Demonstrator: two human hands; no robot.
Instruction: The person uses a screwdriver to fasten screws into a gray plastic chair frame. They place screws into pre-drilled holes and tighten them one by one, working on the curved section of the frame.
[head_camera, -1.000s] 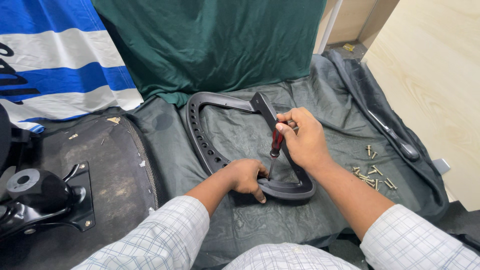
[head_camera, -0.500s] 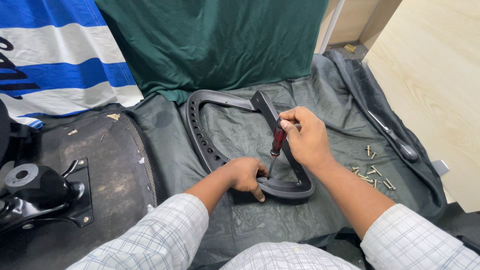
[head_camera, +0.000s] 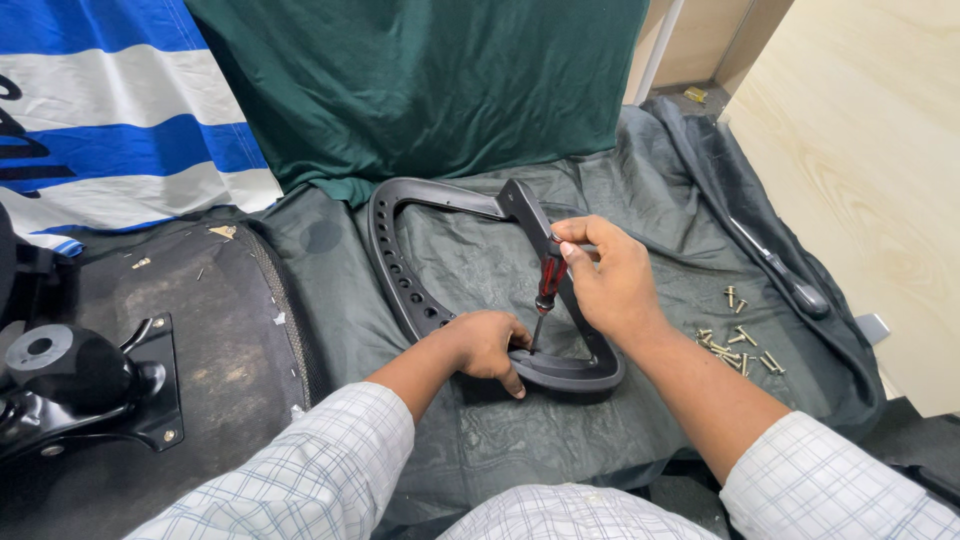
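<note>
A black curved plastic frame (head_camera: 392, 262) with a row of holes lies on a dark grey sheet (head_camera: 470, 440). My right hand (head_camera: 610, 283) grips a red-and-black screwdriver (head_camera: 549, 285) held upright, its tip down on the frame's lower bend. My left hand (head_camera: 486, 345) presses on that same bend beside the tip, fingers curled over the edge.
Several brass screws (head_camera: 738, 345) lie loose on the sheet at the right, near a dark tool (head_camera: 785, 278). An upturned black chair seat with a metal bracket (head_camera: 95, 385) is at the left. Green cloth (head_camera: 430, 90) and a blue-and-white cloth (head_camera: 110, 130) hang behind.
The view has shifted slightly. Both hands stay at the frame's lower bend, with the screwdriver still upright on it.
</note>
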